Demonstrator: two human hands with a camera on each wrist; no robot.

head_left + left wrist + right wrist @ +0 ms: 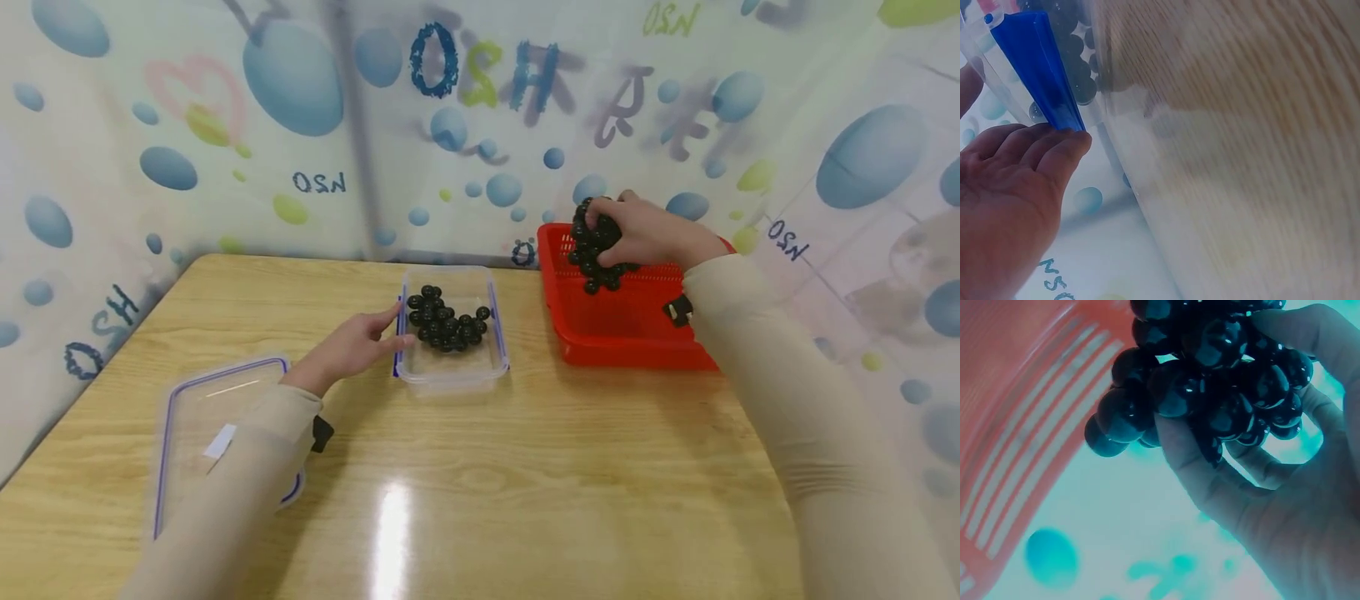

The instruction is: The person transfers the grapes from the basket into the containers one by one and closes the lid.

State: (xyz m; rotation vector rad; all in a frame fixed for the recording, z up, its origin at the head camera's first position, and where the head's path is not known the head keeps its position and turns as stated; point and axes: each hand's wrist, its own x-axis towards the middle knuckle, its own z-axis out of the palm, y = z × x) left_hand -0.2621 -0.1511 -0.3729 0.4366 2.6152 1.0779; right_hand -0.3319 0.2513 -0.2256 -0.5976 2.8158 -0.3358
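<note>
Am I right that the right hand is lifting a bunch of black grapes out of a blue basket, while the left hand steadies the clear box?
Nearly. The basket is red, not blue, as the head view shows. The right hand does grip the black grapes above it, and the left hand touches the clear box.

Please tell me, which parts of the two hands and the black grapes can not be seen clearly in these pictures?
- Head view: right hand covers the top of its grape bunch.
- Left wrist view: clear container is cut off by the frame edge; table blurred.
- Right wrist view: red basket blurred, its inside hidden.
</note>
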